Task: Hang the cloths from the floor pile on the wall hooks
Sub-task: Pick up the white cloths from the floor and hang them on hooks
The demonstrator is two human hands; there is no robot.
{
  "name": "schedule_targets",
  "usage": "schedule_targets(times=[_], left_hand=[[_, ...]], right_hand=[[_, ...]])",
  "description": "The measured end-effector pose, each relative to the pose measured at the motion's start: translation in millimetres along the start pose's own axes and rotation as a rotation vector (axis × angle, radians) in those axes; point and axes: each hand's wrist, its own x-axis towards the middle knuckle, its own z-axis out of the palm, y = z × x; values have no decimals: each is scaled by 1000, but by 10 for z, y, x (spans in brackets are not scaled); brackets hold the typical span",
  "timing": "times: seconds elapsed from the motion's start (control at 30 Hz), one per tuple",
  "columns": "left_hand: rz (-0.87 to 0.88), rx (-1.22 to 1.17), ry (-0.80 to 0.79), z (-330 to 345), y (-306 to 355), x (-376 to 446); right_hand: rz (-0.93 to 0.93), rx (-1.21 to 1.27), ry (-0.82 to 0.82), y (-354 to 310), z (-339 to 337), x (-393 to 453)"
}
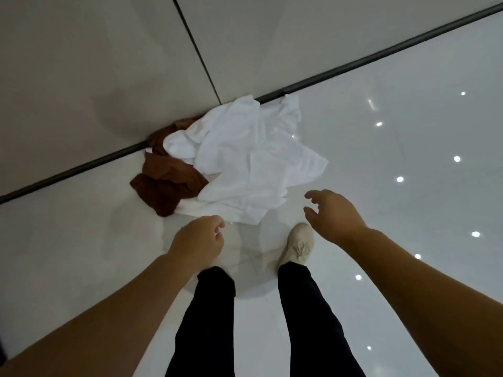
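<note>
- You are reaching both hands down toward the pile; your left hand is hanging with its fingers loosely curled and nothing in them, just short of the near white edge.
- Your right hand is spreading its fingers, also holding nothing, off to the right of the pile and above your shoe.
- The white cloth is lying crumpled just ahead of both hands, against the foot of the wall.
- The brown cloth is sitting ahead and to the left of your left hand, partly tucked under the white one.
- No hooks are showing here, so you are going to have to look up to find them.
- The cloths are overlapping: grabbing a white fold near the brown one is likely to be dragging both up together.
- A grip on one loose corner is risking a long trailing cloth that is catching under your shoe, which is standing close to the pile's near edge.
- The floor is looking glossy, with ceiling lights reflecting in it, so a foot on stray fabric could be sliding.
- Bending this low beside the wall, you are risking bumping it as you are rising.
- Whether the white heap is one piece or several, you cannot tell from here.
- No brand, label or writing is reading anywhere.
</note>
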Motion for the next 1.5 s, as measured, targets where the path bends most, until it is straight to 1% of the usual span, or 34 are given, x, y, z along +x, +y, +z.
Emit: schedule_targets(times=[0.13, 0.23, 0.33, 0.43, 0.5, 0.6, 0.67, 0.73, 0.8, 0.9, 0.93, 1.1, 1.2, 1.3, 1.33, 1.4, 1.5], left_hand=[[-38, 15, 59, 514, -256, 881], [-121, 29, 60, 868, -600, 1636], [-189, 61, 74, 1170, -967, 2350], [-169, 155, 159, 1395, -1252, 2911], [-157, 212, 196, 1518, -1376, 3171], [-161, 247, 193, 1705, -1524, 3410], [-144, 268, 198, 1791, -1573, 3456], [-91, 241, 245, 1805, -1554, 3391], [9, 140, 260, 1753, -1465, 3248], [147, -123, 194, 1521, -1214, 2918], [191, -172, 182, 1388, -1107, 2782], [338, -308, 229, 467, -461, 2063], [380, -436, 237, -198, 0, 1479], [383, -560, 211, -843, 393, 858], [387, -559, 224, -1046, 491, 670], [370, -543, 263, -1451, 663, 321], [337, -534, 327, -2030, 874, -163]], right_hand=[[-7, -76, -81, 253, 479, 937], [-43, -136, -136, 405, 980, 1551], [-21, -108, -135, 508, 1503, 2058], [-2, -56, -132, 582, 1999, 2439], [-10, -36, -138, 608, 2242, 2630], [5, 10, -135, 633, 2464, 2815], [9, 22, -128, 660, 2526, 2862], [-4, 25, -124, 668, 2496, 2834], [-38, 24, -112, 632, 2386, 2749], [-114, 36, -93, 449, 2076, 2522], [-149, 40, -91, 346, 1935, 2424], [-452, -48, -85, -308, 1052, 1842], [-549, -11, 11, -700, 422, 1391], [-661, 125, 161, -1031, -217, 881], [-689, 170, 203, -1122, -427, 700], [-687, 207, 238, -1305, -828, 328], [-684, 144, 314, -1583, -1381, -207]])
